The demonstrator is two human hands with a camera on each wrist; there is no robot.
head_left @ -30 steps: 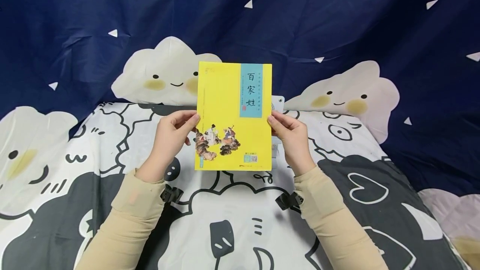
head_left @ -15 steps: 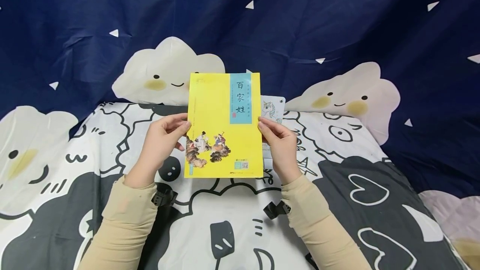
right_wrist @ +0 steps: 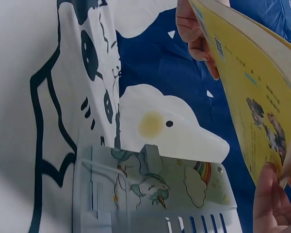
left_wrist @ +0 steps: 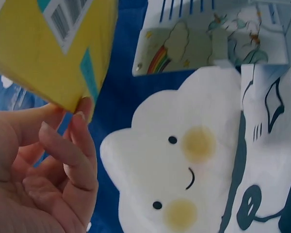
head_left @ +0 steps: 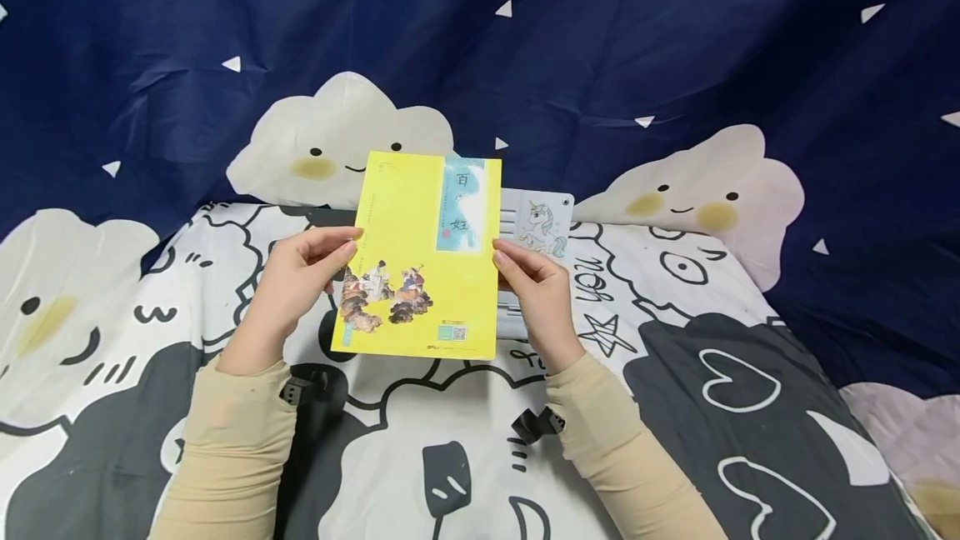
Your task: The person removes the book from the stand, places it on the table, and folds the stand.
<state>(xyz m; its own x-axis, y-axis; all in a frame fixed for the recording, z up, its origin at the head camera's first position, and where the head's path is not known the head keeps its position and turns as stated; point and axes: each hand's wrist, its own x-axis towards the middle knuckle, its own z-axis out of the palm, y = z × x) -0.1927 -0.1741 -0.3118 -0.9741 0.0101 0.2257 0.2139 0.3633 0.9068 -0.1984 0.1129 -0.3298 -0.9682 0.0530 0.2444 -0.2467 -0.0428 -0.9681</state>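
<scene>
A yellow paperback book (head_left: 412,290) with a blue title strip and small painted figures is held up in front of me, tilted slightly. My left hand (head_left: 288,290) pinches its left edge between thumb and fingers. At the opposite edge, my right hand (head_left: 542,298) grips it the same way. Behind the book, partly covered by it, stands a pale blue book stand (head_left: 546,219) with a unicorn picture and slots. Seen from the right wrist, the stand (right_wrist: 150,189) also shows a rainbow and a wire bar; the book's pages (right_wrist: 262,24) are seen edge-on. A barcode appears on the back in the left wrist view.
A white and dark grey cartoon-print cloth (head_left: 450,440) covers the surface below. Behind it hangs a dark blue curtain (head_left: 585,48) with white triangles and smiling clouds. Small black cameras (head_left: 536,423) sit on both wrists.
Both hands have carried the book left and slightly down, and it now leans more, with glare on the title strip. More of the book stand shows to its right.
</scene>
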